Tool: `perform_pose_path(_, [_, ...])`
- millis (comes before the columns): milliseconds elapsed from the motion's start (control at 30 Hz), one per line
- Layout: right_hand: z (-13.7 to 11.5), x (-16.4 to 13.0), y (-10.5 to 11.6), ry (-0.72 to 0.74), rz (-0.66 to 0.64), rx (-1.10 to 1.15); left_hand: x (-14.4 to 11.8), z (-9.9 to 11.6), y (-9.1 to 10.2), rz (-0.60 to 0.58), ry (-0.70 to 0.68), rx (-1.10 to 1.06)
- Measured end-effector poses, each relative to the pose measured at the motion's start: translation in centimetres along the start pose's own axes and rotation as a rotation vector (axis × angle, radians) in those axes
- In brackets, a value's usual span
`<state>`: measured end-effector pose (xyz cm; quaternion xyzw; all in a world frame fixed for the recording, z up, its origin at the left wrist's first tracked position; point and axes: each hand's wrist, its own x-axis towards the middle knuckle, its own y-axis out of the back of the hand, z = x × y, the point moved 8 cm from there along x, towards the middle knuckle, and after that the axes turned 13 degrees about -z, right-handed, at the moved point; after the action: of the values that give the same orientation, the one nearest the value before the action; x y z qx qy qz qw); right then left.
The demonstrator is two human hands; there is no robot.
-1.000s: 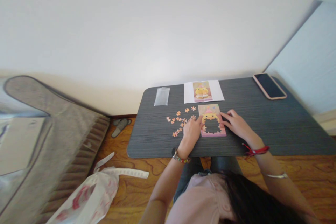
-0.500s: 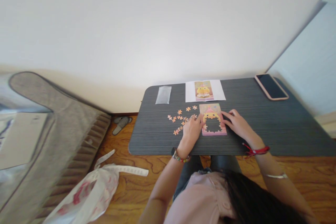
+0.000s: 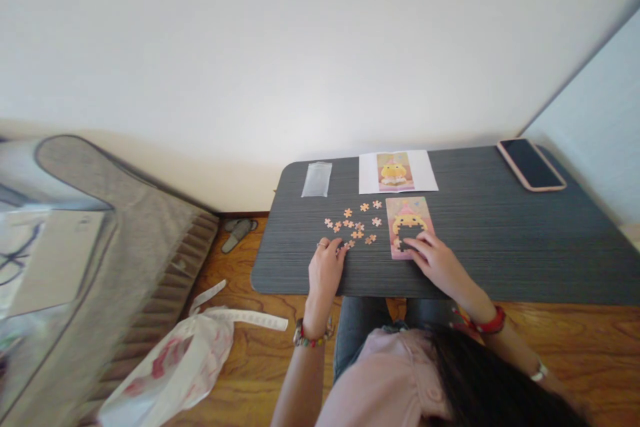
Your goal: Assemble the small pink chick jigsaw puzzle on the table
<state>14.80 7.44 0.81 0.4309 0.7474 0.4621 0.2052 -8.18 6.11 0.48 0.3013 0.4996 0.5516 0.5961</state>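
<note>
A jigsaw puzzle (image 3: 393,230) with a yellow cartoon figure lies flat on the dark table, its border joined around a gap in the lower middle. My right hand (image 3: 440,265) rests over its right side, fingers stretched out and fingertips at the gap. To the left, loose puzzle pieces (image 3: 357,235) lie scattered. My left hand (image 3: 325,270) is at the near-left end of them, thumb and fingers closing on a puzzle piece that is partly hidden under the fingertips. Behind the puzzle, a creased white sheet (image 3: 424,171) bears a picture of the same figure.
A clear plastic bag (image 3: 317,179) lies at the table's back left. A phone (image 3: 532,165) in a pink case is at the back right. The wall stands behind the table (image 3: 500,240). On the floor are a white plastic bag (image 3: 200,353) and slippers (image 3: 237,235).
My left hand has left the puzzle's left edge and moved left and nearer to the loose pieces. My right hand has shifted from the right edge onto the puzzle, over the gap.
</note>
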Motion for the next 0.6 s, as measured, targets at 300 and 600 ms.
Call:
perform_pose_path(300, [-1.6,0.0,-1.1,0.049,-0.046,-0.045,3.2,2.5,-0.8,-0.020,-0.026,0.030])
perform_pose_path(600, [-1.7,-0.1,-0.8,0.058,-0.059,-0.064,4.4,1.9,-1.2,-0.116,-0.043,0.058])
